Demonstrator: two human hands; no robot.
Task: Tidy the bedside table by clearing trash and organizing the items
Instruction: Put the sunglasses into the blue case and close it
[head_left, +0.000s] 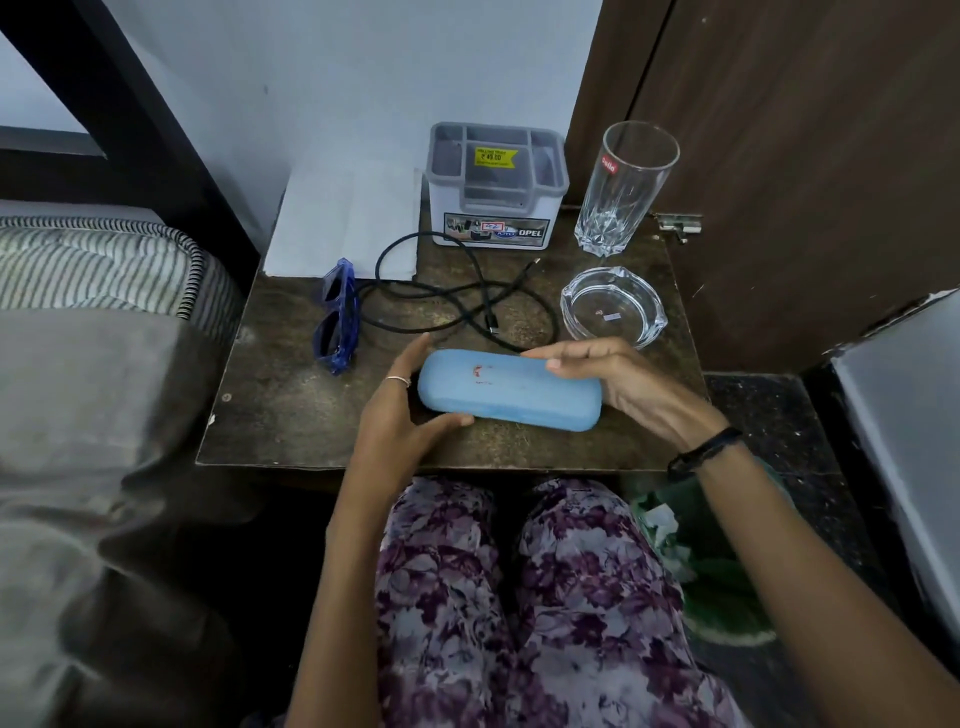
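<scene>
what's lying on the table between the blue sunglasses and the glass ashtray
In the head view, the black cable sprawls in loops between the blue sunglasses and the glass ashtray.

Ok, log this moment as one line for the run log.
step: handling glasses case | left hand: on closed blue case | right hand: on case | sunglasses, cable: loose on table | organizer: looks empty

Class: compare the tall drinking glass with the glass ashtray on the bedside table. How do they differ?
The drinking glass is tall and narrow; the ashtray is low and wide. The drinking glass carries a red label; the ashtray has notched corners. The ashtray sits nearer the person. Both are clear glass and upright.
</scene>
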